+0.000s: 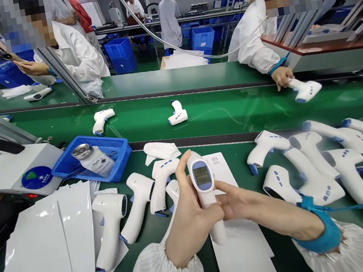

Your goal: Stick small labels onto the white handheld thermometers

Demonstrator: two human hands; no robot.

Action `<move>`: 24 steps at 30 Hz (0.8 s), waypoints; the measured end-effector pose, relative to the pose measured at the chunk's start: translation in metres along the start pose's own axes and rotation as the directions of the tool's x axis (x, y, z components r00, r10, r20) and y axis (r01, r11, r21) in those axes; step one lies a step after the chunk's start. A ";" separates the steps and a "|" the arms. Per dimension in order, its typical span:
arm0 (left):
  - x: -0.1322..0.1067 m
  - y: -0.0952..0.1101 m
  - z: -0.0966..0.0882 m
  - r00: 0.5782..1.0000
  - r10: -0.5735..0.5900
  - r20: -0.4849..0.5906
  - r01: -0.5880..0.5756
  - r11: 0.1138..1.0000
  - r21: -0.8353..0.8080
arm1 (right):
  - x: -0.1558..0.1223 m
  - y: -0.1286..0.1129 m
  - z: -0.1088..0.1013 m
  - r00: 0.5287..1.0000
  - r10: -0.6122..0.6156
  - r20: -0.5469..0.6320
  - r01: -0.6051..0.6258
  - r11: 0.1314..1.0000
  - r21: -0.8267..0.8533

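Note:
A white infrared thermometer [217, 235] stands upright between my hands, its blue-framed screen facing me with dark lines of text on it. My left hand [191, 221] wraps around its left side, thumb across the handle and a finger along the head. From the right, my right hand [233, 199] closes on the handle just below the screen; its fingertips are partly hidden behind the thermometer. A blue wrist strap [319, 229] with a cord circles my right wrist. Beneath lie white sheets of paper [243, 256]. More thermometers [137, 204] lie close to the left.
Several thermometers [347, 172] are piled at right. At left are white sheets [41, 259], a blue tray [124, 158] holding a metal-capped bottle, and a white box-shaped device [36, 157]. Across the green conveyor [142, 114], a co-worker's hand [282, 77] grips another thermometer [307, 89].

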State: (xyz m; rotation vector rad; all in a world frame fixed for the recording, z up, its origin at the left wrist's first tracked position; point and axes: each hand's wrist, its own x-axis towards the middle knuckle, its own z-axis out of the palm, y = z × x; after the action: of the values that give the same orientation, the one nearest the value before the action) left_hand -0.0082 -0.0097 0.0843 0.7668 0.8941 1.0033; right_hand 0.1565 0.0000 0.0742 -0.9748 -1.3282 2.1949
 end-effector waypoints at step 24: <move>0.034 -0.026 -0.032 0.995 -0.010 -0.102 0.060 0.862 0.503 | 0.233 -0.086 -0.100 0.860 -0.470 -0.198 -0.303 -0.159 -0.940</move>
State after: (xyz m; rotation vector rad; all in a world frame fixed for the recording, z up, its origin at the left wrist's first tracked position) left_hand -0.0184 0.0173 0.0389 1.1458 1.2778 0.7797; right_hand 0.0697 0.2502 0.0359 -1.6151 -2.6255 0.0161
